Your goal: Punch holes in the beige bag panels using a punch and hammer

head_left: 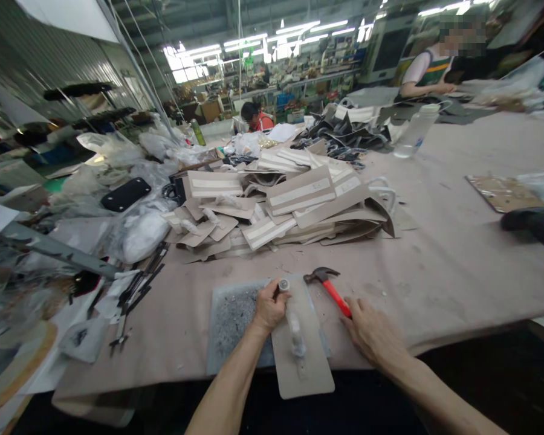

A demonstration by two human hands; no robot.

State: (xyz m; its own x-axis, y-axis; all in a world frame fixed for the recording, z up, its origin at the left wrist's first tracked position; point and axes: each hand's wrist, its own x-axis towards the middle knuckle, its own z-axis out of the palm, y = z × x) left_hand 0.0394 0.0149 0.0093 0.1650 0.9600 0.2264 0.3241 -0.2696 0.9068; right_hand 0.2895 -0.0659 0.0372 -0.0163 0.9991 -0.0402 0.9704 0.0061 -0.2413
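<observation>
Where the slab (pixel 229 326) lies at the middle of the tabletop's (pixel 457 272) near edge, the panel (pixel 315 368) rests across the slab's right part, its near end projecting past that edge. The panel is beige, flat and long, with rounded near corners. A pale handle (pixel 295 335), wrapped in clear plastic, runs along its middle. The slab is grey, with a dark, scuffed surface exposed left of the panel.

A pile of panels (pixel 299 193), several with white strips, occupies the middle of the tabletop beyond the slab. Dark pieces (pixel 340 136) are heaped behind it, with a clear bottle (pixel 417 132) to their right. Plastic bags (pixel 140 232) and a black panel (pixel 126 194) crowd the tabletop's left side; dark strips (pixel 138 287) lie nearer the near left corner. A co-worker (pixel 428 72) is at the far right edge. The left hand partly covers the far left portion of the panel.

The left hand (pixel 269 307) is closed, thumb and fingers gripping a round metal tool (pixel 283 285) at the panel's far end. The right hand (pixel 374 329) is closed around the end of the red grip of the hammer (pixel 332 290), whose claw head lies just right of the panel's far end.
</observation>
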